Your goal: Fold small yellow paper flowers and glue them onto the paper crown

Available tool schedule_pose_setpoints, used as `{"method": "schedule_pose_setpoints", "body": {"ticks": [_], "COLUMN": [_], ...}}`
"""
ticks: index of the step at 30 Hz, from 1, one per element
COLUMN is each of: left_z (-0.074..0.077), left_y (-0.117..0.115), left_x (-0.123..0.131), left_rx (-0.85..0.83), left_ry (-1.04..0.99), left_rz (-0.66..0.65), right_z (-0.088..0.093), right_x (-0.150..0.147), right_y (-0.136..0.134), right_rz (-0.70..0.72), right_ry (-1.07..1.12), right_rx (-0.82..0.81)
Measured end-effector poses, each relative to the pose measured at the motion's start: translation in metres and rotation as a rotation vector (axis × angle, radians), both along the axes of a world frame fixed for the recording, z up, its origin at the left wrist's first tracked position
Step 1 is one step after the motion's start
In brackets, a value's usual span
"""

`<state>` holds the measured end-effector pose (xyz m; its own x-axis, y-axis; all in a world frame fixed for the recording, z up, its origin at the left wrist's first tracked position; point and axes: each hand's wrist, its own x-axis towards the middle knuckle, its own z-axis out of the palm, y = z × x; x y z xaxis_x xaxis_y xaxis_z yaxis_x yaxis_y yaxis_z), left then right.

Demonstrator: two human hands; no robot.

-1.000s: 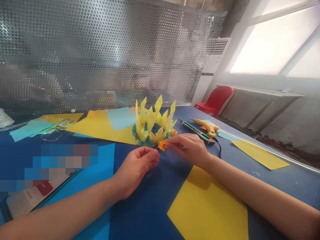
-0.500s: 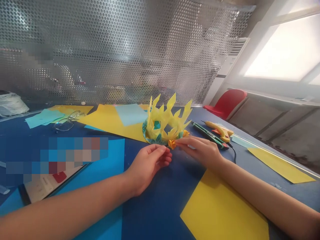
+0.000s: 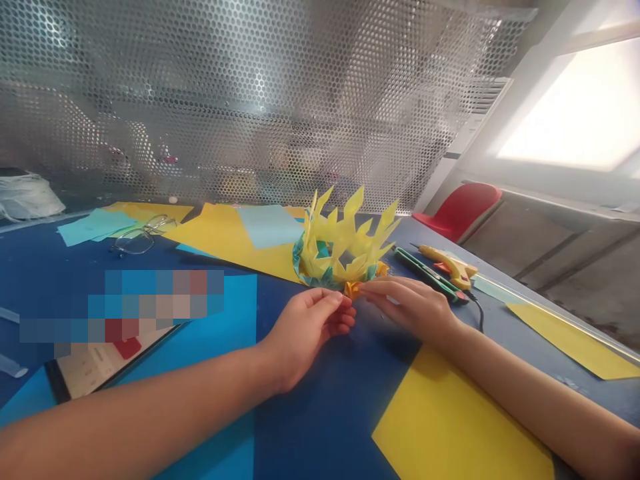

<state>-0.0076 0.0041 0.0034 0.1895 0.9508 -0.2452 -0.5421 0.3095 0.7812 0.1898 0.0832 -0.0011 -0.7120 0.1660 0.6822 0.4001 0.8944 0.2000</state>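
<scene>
Head view showed one yellow crown (image 3: 353, 269), two orange flowers (image 3: 352, 289) — right hand (image 3: 425, 310) pinching one, left hand (image 3: 306, 333) curled beside it, its grip impossible to tell.

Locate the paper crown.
In the head view, the crown stands on the table just right of centre, beyond the left hand and right hand, left of the green tool.

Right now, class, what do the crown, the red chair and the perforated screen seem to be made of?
Crown: probably matte paper, with thin, sharp-edged points. Red chair: likely smooth plastic, judging by its rounded, evenly coloured back. Perforated screen: apparently bare metal, grey with bright glints.
</scene>
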Motion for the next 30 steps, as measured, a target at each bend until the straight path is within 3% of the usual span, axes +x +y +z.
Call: {"method": "schedule_pose_setpoints", "body": {"ticks": [15,30], "left_z": [-0.0022,-0.0016], "left_y": [0.0002,0.0005], "left_x": [-0.0001,0.0005], "left_rx": [0.003,0.003], "left_ry": [0.004,0.007], "left_rz": [0.000,0.002], "right_z": [-0.0075,-0.0034], "right_x": [0.0037,0.0000], "right_y": [0.0044,0.0009], "right_rz": [-0.053,-0.061], "right_ry": [0.010,0.014], "right_rx": [-0.027,-0.032]}}
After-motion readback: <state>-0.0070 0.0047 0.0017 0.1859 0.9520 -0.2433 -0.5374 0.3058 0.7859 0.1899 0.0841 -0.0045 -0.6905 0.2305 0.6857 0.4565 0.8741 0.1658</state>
